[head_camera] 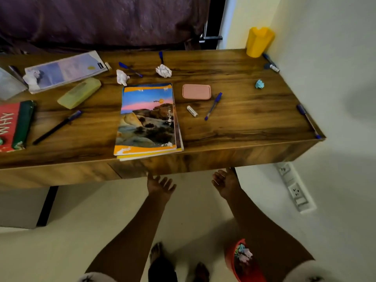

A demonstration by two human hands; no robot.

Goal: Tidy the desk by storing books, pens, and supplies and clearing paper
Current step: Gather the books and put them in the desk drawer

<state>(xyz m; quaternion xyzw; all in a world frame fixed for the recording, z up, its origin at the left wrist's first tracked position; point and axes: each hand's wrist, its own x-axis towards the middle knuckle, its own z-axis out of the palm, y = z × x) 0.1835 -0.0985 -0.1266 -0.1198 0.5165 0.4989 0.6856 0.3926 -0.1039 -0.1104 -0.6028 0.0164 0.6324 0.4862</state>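
A: Fingers (167,182) of left hand (159,186) and right hand (226,185): loosely spread, holding nothing, just below the desk (244,127) front edge.
B: And the notebook stack (148,119)?
A: Flat, slightly overhanging that edge, above the left hand; probably the next lift; thumbs on top, fingers beneath the overhang, one hand per side; keep it level so the lower books do not slide.

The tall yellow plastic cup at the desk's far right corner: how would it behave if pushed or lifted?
The tall yellow plastic cup stands upright, taller than wide, so a high push probably tips it. Nothing sticks out of it, so it is likely light.
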